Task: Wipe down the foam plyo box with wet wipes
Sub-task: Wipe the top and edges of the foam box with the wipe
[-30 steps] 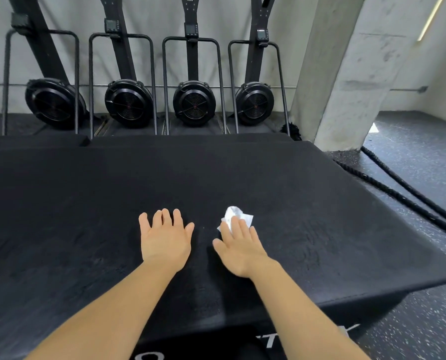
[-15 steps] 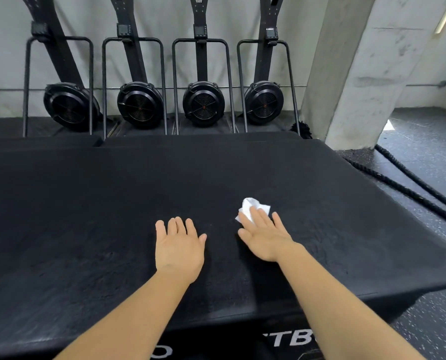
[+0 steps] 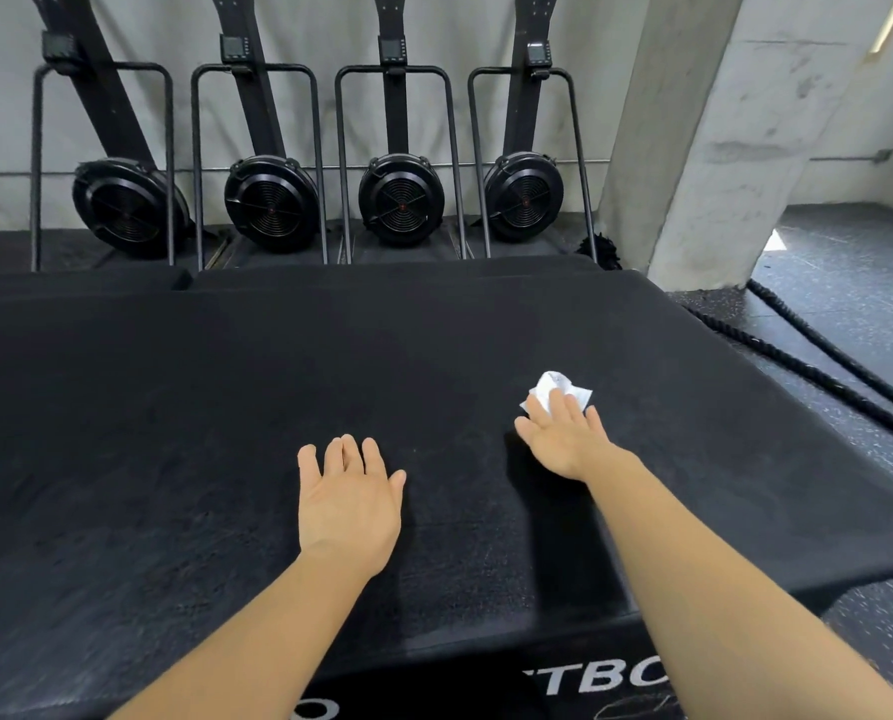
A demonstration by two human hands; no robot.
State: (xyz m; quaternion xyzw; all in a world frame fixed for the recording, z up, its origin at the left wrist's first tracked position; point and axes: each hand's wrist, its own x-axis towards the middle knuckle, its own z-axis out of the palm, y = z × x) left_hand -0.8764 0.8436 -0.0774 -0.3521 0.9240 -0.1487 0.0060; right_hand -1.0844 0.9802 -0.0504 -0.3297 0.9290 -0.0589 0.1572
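Two limbs are seen. The left hand (image 3: 348, 504) and the right hand (image 3: 564, 439) are bare, and only the back of each is shown. Five digits are visible on each hand: four fingers and a shorter thumb set on the inner side. Faint knuckle ridges and a shallow wrist crease can be made out on the left hand. The left forearm (image 3: 257, 631) and the right forearm (image 3: 720, 589) are bare along the whole visible length, smooth in outline and narrowed toward the wrist. Fingernail detail cannot be resolved. Upper arms and clothing are cut off by the lower frame edge.
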